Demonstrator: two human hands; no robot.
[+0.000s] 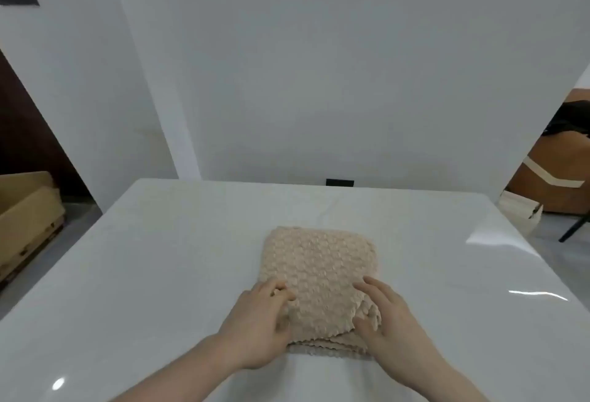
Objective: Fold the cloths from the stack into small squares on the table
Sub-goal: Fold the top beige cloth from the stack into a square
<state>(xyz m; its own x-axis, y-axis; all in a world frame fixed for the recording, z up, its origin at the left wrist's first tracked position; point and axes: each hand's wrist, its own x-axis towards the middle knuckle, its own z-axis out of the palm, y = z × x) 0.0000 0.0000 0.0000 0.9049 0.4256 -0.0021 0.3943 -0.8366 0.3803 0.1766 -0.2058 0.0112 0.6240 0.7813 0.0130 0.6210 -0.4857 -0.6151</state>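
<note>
Head view: a beige textured cloth (316, 277) on the white table (159, 258), near the middle and toward the near edge, already folded into a thick rounded rectangle with several layers stacked at the near edge. Not yet a small square, judging by the outline, longer away from the body than across. No other cloth visible on the table, and no stack in view, so impossible to say how many remain. Probably one more fold wanted here, near edge over to the far edge, then a press flat.

Left hand (258, 322) at the near-left corner of the cloth, fingers (281, 294) curled onto the top layer, thumb tucked at the cloth's side edge; apparently pinching or gathering that corner, though the grip itself partly hidden. Right hand (392, 315) at the near-right corner, upper fingers (373, 286) lying fairly straight along the right edge, lower ones (367, 326) curled under a lifted flap of the top layer, so holding that flap. Top layer raised and rumpled at the near right, flat elsewhere. Far half of the cloth untouched, well clear of both hands.

Beyond the table: white wall panels, a cardboard box (25, 210) at left on the floor, brown furniture (555, 178) at right.
</note>
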